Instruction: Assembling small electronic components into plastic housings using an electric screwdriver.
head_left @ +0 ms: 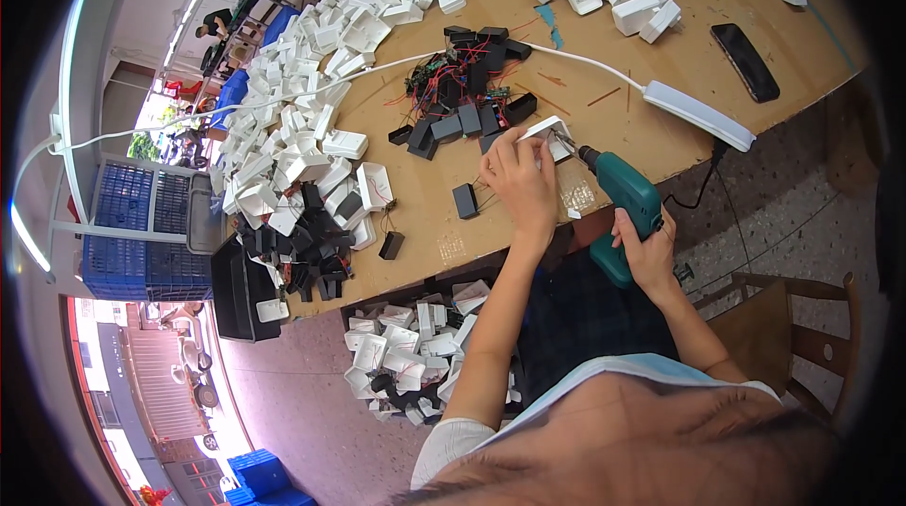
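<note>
My left hand (521, 176) is closed on a small white plastic casing (545, 126) near the table's front edge. A green electric screwdriver (627, 189) is gripped in my right hand (649, 249), its fingers wrapped round the handle. The tool's tip points left into the casing; the exact contact is too small to make out. Left of my left hand lies a black box with thin wires (465, 201). Beyond it, a heap of black boxes, red wires and circuit boards (472, 81) covers part of the cardboard-topped table (604, 53).
White casings (293, 81) are piled along the far and left sides. A white power strip (698, 116) and a phone (746, 62) lie at right. A black bin (231, 291) stands at the left corner; a filled container (401, 350) sits below. A wooden chair (802, 317) is at right.
</note>
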